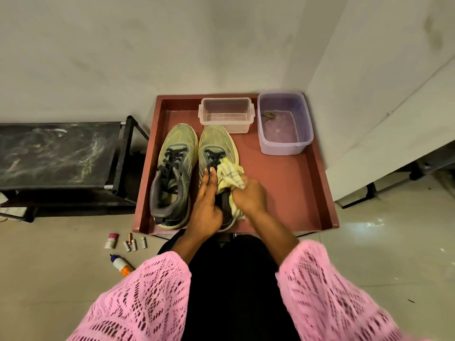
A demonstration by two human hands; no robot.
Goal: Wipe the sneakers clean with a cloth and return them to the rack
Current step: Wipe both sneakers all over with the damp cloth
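I am in the middle of the wiping, and I judge the task well short of done. Both sneakers sit side by side on the red tray (290, 193), toes pointing far, and neither is back on the black rack (59, 153), which stands to the left of the tray. The left sneaker (173, 178) lies untouched by my hands; whether it is already clean I cannot tell. Still ahead, as I see it: finishing the right sneaker (216, 146), dealing with the left if it needs it, then carrying both over to the rack.

My left hand (205, 205) steadies the right sneaker at its near end. Its fingers lie fairly straight and close together along the collar and laces, with the thumb tucked down by the heel. My right hand (248, 195) is bunched around the yellowish cloth (230, 174), fingers curled into it, pressing it against the right side of the shoe's opening. The cloth spills out far of my knuckles, onto the tongue, touching the fingertips of my left hand.

Far on the tray stand a clear plastic box (226, 114) and, to its right, a purple tub (285, 121) that seems to hold water.
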